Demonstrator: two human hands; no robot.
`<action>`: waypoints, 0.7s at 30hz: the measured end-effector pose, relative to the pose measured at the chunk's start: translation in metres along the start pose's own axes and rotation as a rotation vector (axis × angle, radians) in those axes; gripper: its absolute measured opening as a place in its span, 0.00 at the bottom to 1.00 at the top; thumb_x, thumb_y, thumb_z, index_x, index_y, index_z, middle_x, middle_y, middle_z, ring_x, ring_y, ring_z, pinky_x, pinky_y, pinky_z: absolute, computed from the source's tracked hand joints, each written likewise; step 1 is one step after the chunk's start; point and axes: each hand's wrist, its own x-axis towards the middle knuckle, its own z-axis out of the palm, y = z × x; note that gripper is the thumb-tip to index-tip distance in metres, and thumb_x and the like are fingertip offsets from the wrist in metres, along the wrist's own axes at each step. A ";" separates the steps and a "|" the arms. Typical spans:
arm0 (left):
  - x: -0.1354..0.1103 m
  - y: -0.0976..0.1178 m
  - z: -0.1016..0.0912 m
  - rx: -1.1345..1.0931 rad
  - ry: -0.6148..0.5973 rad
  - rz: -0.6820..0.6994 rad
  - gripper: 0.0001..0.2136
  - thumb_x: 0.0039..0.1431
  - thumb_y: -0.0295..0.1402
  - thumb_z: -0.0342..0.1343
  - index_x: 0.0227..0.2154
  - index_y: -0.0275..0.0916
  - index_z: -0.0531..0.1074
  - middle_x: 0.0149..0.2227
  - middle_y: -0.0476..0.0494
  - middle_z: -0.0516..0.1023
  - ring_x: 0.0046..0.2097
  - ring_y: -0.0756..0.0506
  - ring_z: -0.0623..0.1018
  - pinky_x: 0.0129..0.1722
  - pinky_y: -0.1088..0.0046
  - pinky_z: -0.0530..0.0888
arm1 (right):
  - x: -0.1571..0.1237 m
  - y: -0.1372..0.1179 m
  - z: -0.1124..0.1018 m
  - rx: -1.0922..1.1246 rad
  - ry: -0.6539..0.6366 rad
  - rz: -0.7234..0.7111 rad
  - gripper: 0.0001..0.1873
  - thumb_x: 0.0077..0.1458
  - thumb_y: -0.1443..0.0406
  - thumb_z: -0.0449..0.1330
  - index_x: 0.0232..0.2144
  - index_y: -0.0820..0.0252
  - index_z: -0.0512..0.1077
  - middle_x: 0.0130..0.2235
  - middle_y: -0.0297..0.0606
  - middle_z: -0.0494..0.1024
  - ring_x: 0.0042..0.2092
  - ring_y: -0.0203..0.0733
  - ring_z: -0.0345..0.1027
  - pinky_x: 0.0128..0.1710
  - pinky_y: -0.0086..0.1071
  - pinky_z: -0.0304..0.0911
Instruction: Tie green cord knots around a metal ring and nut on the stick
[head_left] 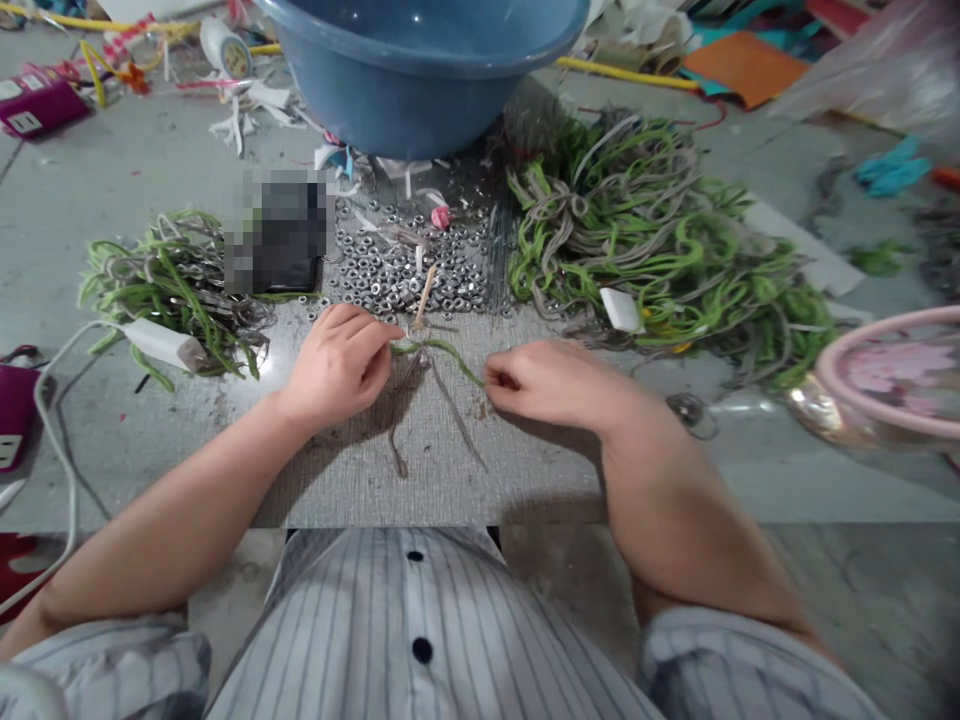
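My left hand (339,362) is closed in a pinch on one end of a green and grey cord (442,350) stretched across the grey mat (450,470). Pinching the cord's other end is my right hand (546,382). Loose grey cord ends trail toward me between both hands. A thin wooden stick (425,296) stands just beyond the cord, at the edge of a heap of small metal nuts (409,265).
A big pile of green and grey cords (660,240) lies right, a smaller one (169,290) left. A blue basin (424,65) stands behind the nuts. A white charger with cable (161,343) sits left; a pink-rimmed container (892,375) sits right.
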 end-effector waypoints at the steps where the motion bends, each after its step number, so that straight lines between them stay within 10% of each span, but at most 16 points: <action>1: 0.000 0.001 0.000 -0.013 -0.001 -0.001 0.10 0.60 0.26 0.47 0.37 0.35 0.74 0.31 0.41 0.78 0.36 0.44 0.73 0.38 0.65 0.70 | 0.002 0.001 0.003 0.120 0.064 -0.016 0.07 0.48 0.67 0.58 0.20 0.56 0.69 0.19 0.31 0.69 0.21 0.34 0.55 0.23 0.31 0.46; 9: 0.002 0.007 -0.003 -0.129 -0.127 -0.028 0.14 0.64 0.34 0.48 0.39 0.33 0.77 0.35 0.38 0.79 0.38 0.42 0.73 0.42 0.60 0.71 | 0.021 -0.001 0.018 1.505 0.232 0.012 0.11 0.43 0.59 0.66 0.24 0.56 0.67 0.20 0.28 0.72 0.18 0.30 0.60 0.16 0.26 0.56; 17: -0.001 0.011 0.004 -0.075 -0.182 0.004 0.19 0.64 0.40 0.50 0.51 0.32 0.73 0.44 0.34 0.76 0.45 0.38 0.72 0.45 0.57 0.69 | 0.024 -0.006 0.021 1.692 0.085 -0.012 0.13 0.40 0.61 0.68 0.23 0.58 0.67 0.20 0.28 0.74 0.16 0.30 0.61 0.15 0.25 0.57; 21: 0.001 0.006 0.001 -0.010 -0.162 -0.019 0.14 0.61 0.35 0.49 0.43 0.36 0.75 0.40 0.37 0.77 0.42 0.40 0.72 0.43 0.59 0.69 | 0.027 -0.002 0.024 1.668 0.207 0.020 0.13 0.40 0.59 0.66 0.24 0.56 0.65 0.21 0.28 0.73 0.18 0.31 0.61 0.15 0.25 0.56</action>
